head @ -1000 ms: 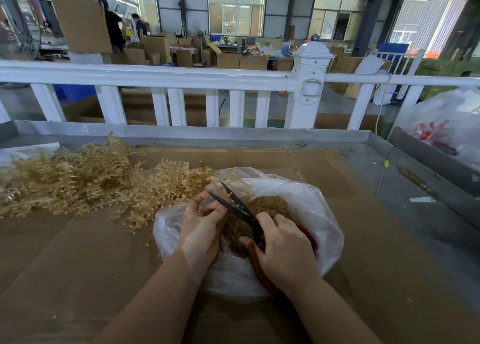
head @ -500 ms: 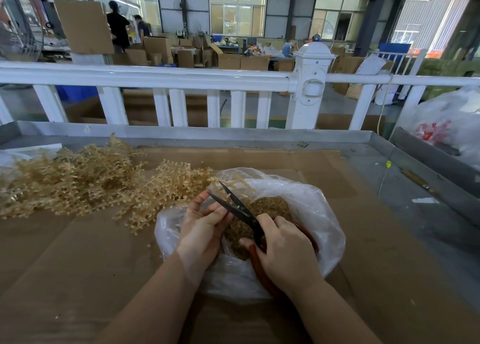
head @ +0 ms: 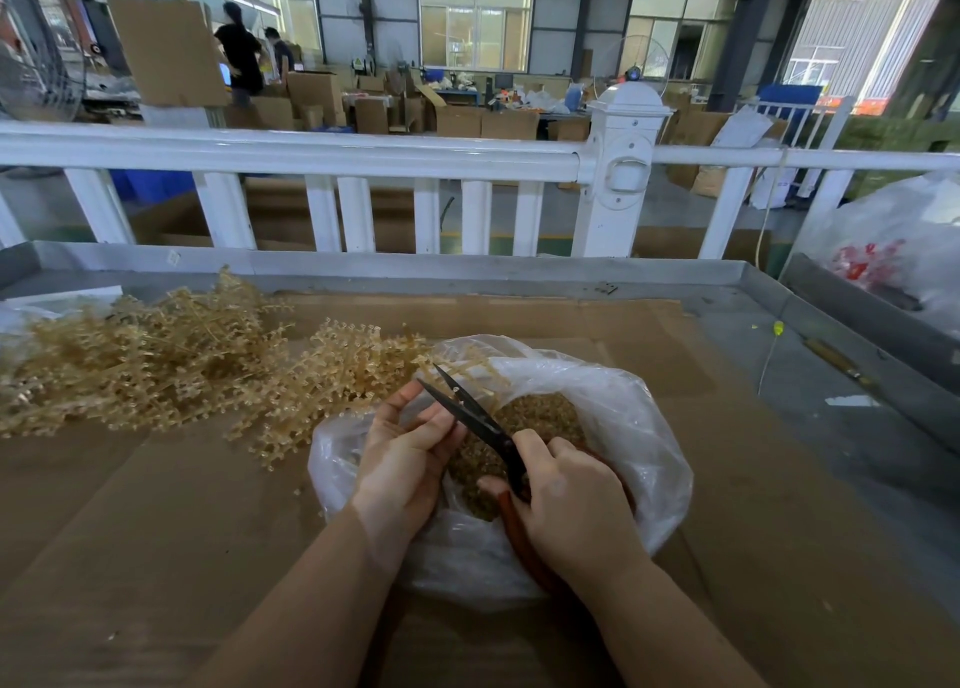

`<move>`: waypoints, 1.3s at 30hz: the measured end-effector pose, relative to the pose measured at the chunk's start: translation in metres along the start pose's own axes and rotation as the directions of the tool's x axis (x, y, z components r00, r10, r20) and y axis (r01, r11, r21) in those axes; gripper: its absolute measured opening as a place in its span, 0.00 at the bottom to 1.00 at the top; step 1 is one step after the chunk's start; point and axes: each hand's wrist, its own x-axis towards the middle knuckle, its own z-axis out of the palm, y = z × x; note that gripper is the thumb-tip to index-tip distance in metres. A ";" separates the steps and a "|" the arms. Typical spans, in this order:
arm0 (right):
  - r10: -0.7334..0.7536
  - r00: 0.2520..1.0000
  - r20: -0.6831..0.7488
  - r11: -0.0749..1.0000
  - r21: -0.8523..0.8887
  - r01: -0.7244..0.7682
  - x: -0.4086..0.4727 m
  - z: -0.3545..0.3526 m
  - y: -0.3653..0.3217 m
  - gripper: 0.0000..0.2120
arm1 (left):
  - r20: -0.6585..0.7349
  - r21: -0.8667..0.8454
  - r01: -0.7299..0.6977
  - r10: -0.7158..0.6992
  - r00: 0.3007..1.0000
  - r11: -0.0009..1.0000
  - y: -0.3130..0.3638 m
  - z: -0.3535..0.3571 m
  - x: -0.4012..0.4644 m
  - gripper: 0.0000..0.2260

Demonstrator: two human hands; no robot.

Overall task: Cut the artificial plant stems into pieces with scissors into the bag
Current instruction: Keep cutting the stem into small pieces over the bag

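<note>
A clear thin plastic bag (head: pixel 631 417) lies open on the brown cardboard-covered tabletop (head: pixel 156 531), at the centre of the view, its mouth showing a mound of small tan cut pieces (head: pixel 535 422). The right hand (head: pixel 571 510) has its fingers curled round the red handles of a pair of black-bladed scissors (head: pixel 480 419), whose blades stand slightly parted and point toward eleven o'clock over the bag's mouth. The left hand (head: pixel 405 453) sits at the bag's nine o'clock edge, just beside the blades, fingers bent inward; it seems to pinch a thin stem there, though the stem itself is too small to make out. A heap of pale gold artificial plant stems (head: pixel 156 360) spreads across the tabletop from nine to eleven o'clock of the bag, its nearest sprigs touching the bag's rim. Beyond the tabletop, at twelve o'clock, runs a white slatted railing (head: pixel 311 152). At two o'clock rests a large translucent sack with red contents (head: pixel 893 250). No writing or label is readable anywhere.
</note>
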 end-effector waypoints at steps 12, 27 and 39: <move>0.001 0.998 0.066 0.996 0.093 -0.008 -0.001 -0.002 0.003 0.18 | 0.068 -0.010 0.018 -0.018 0.998 1.000 -0.001 -0.006 0.003 0.14; 0.012 0.993 0.117 0.999 0.042 -0.017 -0.002 -0.004 0.001 0.21 | 0.111 0.046 -0.034 0.028 0.993 0.998 -0.005 -0.005 0.002 0.15; 0.026 0.994 0.109 1.000 0.003 -0.026 0.000 -0.004 -0.002 0.15 | 0.173 0.042 0.003 -0.010 0.985 0.999 -0.003 -0.006 0.003 0.14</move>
